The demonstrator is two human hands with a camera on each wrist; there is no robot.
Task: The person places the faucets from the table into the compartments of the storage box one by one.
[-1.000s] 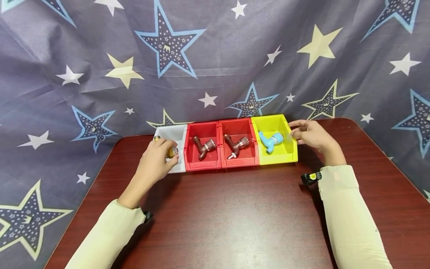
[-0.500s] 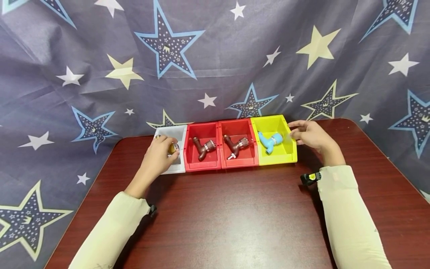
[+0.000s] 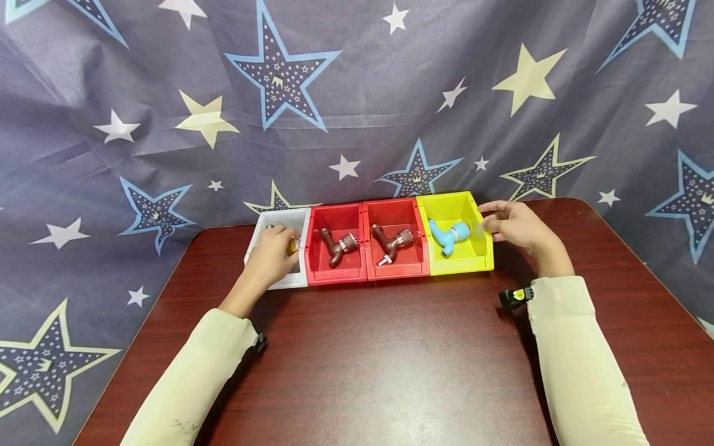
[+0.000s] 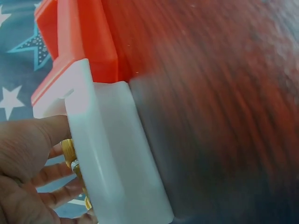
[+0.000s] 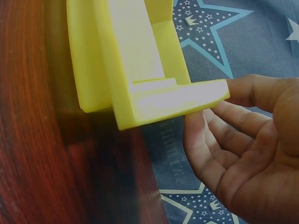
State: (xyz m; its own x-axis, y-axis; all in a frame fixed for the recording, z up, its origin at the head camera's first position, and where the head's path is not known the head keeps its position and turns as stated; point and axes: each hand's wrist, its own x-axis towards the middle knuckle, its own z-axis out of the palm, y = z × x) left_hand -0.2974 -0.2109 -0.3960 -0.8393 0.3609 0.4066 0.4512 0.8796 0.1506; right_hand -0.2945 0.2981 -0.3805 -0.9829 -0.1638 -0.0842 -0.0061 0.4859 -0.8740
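My left hand (image 3: 269, 255) reaches into the white bin (image 3: 287, 217) at the left end of a row and grips a gold-coloured tap (image 3: 292, 246). Most of the tap is hidden by the fingers; in the left wrist view its ribbed gold part (image 4: 68, 151) shows behind the bin's wall. At the other end, my right hand (image 3: 520, 229) holds the right side wall of the yellow bin (image 3: 484, 263), its fingers at the rim. A light-blue tap (image 3: 450, 235) lies in the yellow bin.
Between them stand two red bins, the left one (image 3: 337, 274) and the right one (image 3: 398, 271), each with a brown tap, one (image 3: 337, 246) and another (image 3: 392, 243). The bins stand on a dark red wooden table (image 3: 379, 359), before a star-patterned cloth (image 3: 357, 93).
My left hand has moved slightly right and deeper into the white bin with the gold tap. My right hand has stayed at the yellow bin.
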